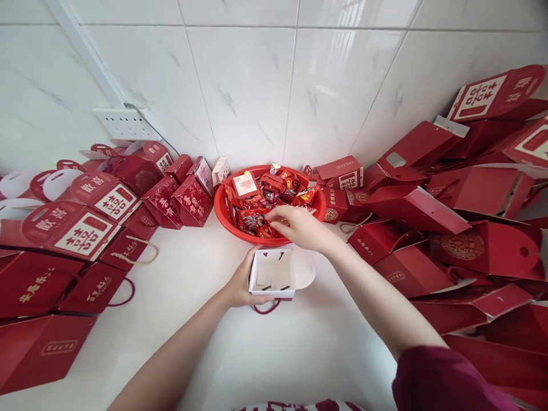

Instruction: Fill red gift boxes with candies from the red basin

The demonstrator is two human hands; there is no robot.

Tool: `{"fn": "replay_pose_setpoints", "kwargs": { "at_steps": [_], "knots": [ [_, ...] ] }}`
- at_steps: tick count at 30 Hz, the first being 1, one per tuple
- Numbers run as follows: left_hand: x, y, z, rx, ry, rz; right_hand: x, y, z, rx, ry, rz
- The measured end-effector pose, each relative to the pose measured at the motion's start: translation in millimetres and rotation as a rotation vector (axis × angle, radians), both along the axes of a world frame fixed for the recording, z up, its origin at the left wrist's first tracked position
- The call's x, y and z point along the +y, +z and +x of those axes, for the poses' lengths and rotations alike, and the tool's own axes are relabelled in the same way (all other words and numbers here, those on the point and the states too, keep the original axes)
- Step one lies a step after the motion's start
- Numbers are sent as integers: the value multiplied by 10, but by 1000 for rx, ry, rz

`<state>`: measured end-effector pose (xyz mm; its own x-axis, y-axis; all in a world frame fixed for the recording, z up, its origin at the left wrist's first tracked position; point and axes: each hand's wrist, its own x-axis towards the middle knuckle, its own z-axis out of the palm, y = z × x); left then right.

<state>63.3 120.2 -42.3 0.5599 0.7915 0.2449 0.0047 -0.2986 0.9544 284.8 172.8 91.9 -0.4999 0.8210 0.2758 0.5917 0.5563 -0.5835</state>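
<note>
An opened gift box (274, 271) with a white inside is held by my left hand (242, 282), fingers closed round its left side. Its flap lies out to the right, and a dark red cord loop (266, 309) hangs below. Inside are the box's slots and cord ends. Just beyond it, a red plastic basin (222, 220) holds red-wrapped candies (252, 220) and a pale square card (245, 185). My right hand (293, 224) is over the basin's front right part, fingers bent together in a pinch at the candies. What lies between the fingertips cannot be made out.
Folded red gift boxes (81, 234) are lined up on the left, some with cord handles. More red boxes (462, 245) are piled on the right. Smaller boxes (194, 197) flank the basin. A white tiled wall with a socket strip (126, 124) and cable stands behind the white tabletop (180, 262).
</note>
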Motion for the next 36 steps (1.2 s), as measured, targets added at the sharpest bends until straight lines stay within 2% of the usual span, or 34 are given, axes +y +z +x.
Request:
{"fn": "replay_pose_setpoints", "kwargs": {
  "at_steps": [3, 6, 10, 14, 17, 21, 25, 28, 30, 34, 36],
  "knots": [
    [3, -5, 2, -2, -15, -7, 442, -62, -341, -377, 198, -155],
    [12, -8, 34, -43, -30, -13, 704, -248, -620, -503, 197, -247],
    [27, -16, 78, -77, -32, 2, 848, -389, -720, -472, 189, -282],
    [26, -25, 81, -71, -33, -26, 891, -341, -466, -276, 205, -308],
    [23, -35, 78, -78, -29, -36, 827, -310, -170, -92, 178, -328],
    [29, -56, 81, -101, -54, -64, 644, -383, 159, 133, 142, -364],
    [35, -73, 91, -107, -51, -78, 424, -491, 365, 379, 122, -356],
    [35, -73, 114, -111, -54, -78, 229, -500, 468, 508, 91, -280],
    [35, -64, 133, -116, -54, -70, 92, -448, 503, 473, 86, -233],
    [43, -36, 153, -111, -69, -90, -132, -255, 481, 236, 216, -224],
    [47, -29, 147, -98, -57, -71, -186, -176, 456, 153, 192, -160]
  ]
}}
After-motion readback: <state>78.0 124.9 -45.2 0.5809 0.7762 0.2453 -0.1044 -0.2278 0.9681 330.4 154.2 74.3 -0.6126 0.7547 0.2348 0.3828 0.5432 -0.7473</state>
